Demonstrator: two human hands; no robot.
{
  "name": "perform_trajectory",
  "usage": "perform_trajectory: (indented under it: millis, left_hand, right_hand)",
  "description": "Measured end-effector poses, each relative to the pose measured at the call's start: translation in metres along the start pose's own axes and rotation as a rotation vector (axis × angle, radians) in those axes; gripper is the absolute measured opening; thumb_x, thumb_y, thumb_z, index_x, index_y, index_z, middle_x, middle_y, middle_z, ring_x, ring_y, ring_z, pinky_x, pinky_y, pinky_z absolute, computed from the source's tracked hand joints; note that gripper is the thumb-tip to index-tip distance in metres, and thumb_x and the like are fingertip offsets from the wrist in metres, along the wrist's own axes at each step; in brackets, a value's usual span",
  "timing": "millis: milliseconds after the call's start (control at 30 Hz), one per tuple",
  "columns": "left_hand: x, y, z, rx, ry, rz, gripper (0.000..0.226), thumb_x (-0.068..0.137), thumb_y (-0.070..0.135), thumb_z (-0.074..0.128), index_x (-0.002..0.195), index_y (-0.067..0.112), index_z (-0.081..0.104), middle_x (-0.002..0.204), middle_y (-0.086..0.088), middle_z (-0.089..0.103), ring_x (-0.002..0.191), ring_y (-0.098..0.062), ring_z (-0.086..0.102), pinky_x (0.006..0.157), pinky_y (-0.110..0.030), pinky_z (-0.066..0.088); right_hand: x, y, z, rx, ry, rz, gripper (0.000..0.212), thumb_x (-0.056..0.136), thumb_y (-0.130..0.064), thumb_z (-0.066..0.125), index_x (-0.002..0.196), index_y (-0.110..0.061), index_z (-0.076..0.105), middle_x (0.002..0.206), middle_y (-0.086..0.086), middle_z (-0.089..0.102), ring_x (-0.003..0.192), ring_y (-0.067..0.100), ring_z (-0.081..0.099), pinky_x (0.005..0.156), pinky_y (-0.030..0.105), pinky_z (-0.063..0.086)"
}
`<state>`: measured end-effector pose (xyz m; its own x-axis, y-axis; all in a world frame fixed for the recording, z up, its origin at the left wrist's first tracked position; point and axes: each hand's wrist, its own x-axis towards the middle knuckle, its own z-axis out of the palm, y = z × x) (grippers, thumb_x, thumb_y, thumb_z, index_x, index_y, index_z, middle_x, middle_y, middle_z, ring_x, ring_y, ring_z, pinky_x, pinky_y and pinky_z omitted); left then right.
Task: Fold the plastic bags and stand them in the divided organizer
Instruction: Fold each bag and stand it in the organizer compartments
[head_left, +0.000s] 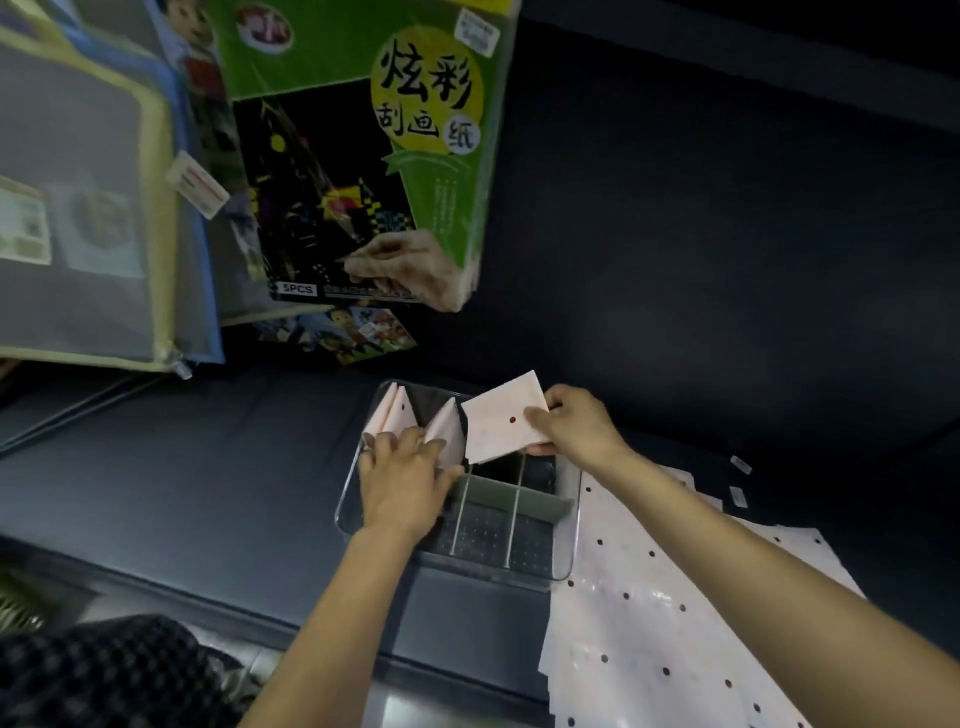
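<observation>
Right hand (576, 421) pinches a folded bag (506, 418) over the organizer's (569, 545) far cells | left hand (402, 480), fingers spread, presses standing bags (444, 428) in far-left cell | flat bags (670, 623) lie right.

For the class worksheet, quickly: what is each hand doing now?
Left hand: open, fingers pressing the standing folded bags.
Right hand: pinching a folded bag.

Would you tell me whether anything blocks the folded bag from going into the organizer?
Nothing visible: the right hand holds the folded bag over the organizer, while the left hand presses the standing bags aside.
</observation>
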<state>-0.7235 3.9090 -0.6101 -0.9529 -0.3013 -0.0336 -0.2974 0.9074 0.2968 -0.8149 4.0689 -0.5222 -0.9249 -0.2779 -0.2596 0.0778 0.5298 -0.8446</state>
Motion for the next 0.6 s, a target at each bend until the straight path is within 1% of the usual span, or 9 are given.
perform_trajectory:
  millis: [33,100,133,267,367,433,467,533,600]
  left_hand:
    - [0.001,-0.006,0.001,-0.024,0.029,-0.024,0.047,0.093,0.055,0.038,0.135,0.033,0.045,0.143,0.007,0.038,0.125,-0.026,0.027,0.1,-0.041,0.023]
    - [0.002,-0.015,0.001,-0.058,0.086,-0.066,0.048,0.094,0.053,0.038,0.136,0.03,0.044,0.141,0.008,0.041,0.119,-0.025,0.03,0.092,-0.037,0.026]
    - [0.002,-0.018,0.001,-0.071,0.102,-0.083,0.048,0.094,0.051,0.038,0.136,0.029,0.044,0.141,0.008,0.042,0.117,-0.024,0.031,0.09,-0.036,0.026]
    - [0.0,-0.025,0.001,-0.142,0.108,-0.109,0.048,0.095,0.046,0.04,0.139,0.028,0.041,0.142,0.009,0.041,0.117,-0.022,0.03,0.091,-0.034,0.027]
    - [-0.002,-0.029,0.006,-0.228,0.104,-0.084,0.044,0.096,0.042,0.044,0.138,0.03,0.044,0.142,0.01,0.04,0.12,-0.02,0.029,0.094,-0.033,0.027]
    - [-0.004,-0.029,0.008,-0.347,0.17,-0.072,0.036,0.095,0.037,0.049,0.13,0.028,0.054,0.138,0.009,0.044,0.119,-0.018,0.032,0.091,-0.028,0.025]
    - [-0.005,-0.028,0.008,-0.418,0.222,-0.077,0.032,0.093,0.034,0.053,0.123,0.026,0.059,0.132,0.007,0.047,0.115,-0.017,0.034,0.089,-0.026,0.025]
    - [-0.007,-0.027,0.007,-0.512,0.334,-0.109,0.021,0.089,0.027,0.061,0.109,0.022,0.066,0.119,0.004,0.051,0.107,-0.017,0.04,0.087,-0.025,0.029]
    - [-0.008,-0.027,0.005,-0.541,0.418,-0.153,0.013,0.086,0.022,0.066,0.098,0.02,0.067,0.111,0.001,0.05,0.102,-0.018,0.042,0.086,-0.03,0.037]
  right_hand:
    - [0.005,-0.003,0.009,-0.077,0.011,-0.032,0.014,0.092,-0.01,0.056,0.079,-0.01,0.051,0.103,0.017,0.063,0.084,0.023,0.066,0.061,0.034,0.06]
    - [0.015,-0.009,0.027,-0.315,0.024,-0.127,0.01,0.089,-0.013,0.056,0.084,-0.006,0.052,0.099,0.018,0.064,0.085,0.028,0.066,0.068,0.044,0.059]
    - [0.02,-0.012,0.037,-0.42,0.023,-0.165,0.011,0.088,-0.015,0.056,0.088,-0.004,0.053,0.098,0.018,0.064,0.085,0.031,0.065,0.07,0.044,0.057]
    - [0.031,-0.021,0.074,-0.715,0.013,-0.196,0.017,0.086,-0.017,0.054,0.096,-0.004,0.057,0.099,0.019,0.064,0.088,0.034,0.062,0.062,0.031,0.044]
    - [0.037,-0.018,0.095,-0.716,-0.021,-0.143,0.019,0.088,-0.017,0.051,0.1,-0.004,0.058,0.102,0.018,0.064,0.093,0.033,0.062,0.066,0.03,0.045]
    - [0.04,-0.015,0.105,-0.651,-0.024,-0.102,0.019,0.091,-0.022,0.05,0.097,-0.006,0.059,0.101,0.016,0.064,0.092,0.031,0.061,0.069,0.031,0.045]
    - [0.042,-0.014,0.109,-0.6,-0.036,-0.077,0.022,0.093,-0.028,0.049,0.092,-0.009,0.059,0.098,0.015,0.065,0.088,0.028,0.061,0.069,0.031,0.044]
    - [0.044,-0.013,0.117,-0.505,-0.075,-0.015,0.041,0.095,-0.046,0.041,0.081,-0.012,0.059,0.09,0.011,0.067,0.078,0.021,0.058,0.065,0.028,0.042]
    - [0.045,-0.013,0.122,-0.463,-0.107,0.03,0.053,0.097,-0.052,0.03,0.091,-0.01,0.063,0.095,0.01,0.067,0.084,0.021,0.059,0.067,0.027,0.037]
